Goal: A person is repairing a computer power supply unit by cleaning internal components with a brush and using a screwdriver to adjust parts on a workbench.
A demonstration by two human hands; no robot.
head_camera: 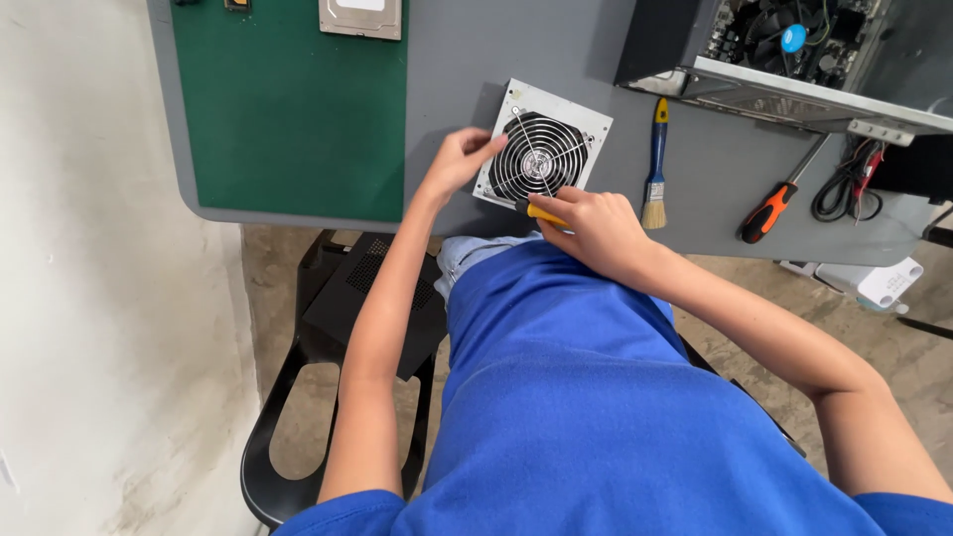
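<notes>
A silver metal box with a round black fan and wire grille (542, 149) lies on the grey table (467, 60). My left hand (459, 159) rests its fingers against the box's left edge, steadying it. My right hand (594, 230) is closed around a screwdriver with a yellow and black handle (541, 211), held at the box's near edge, just below the grille. The tool's tip is hidden by my fingers.
A green mat (293, 109) covers the table's left part, with a hard drive (360, 17) at its far edge. A blue-handled brush (656, 169), an orange and black screwdriver (769, 210), black cables (844, 189) and an open computer case (794, 60) lie to the right. A black chair (328, 328) stands below.
</notes>
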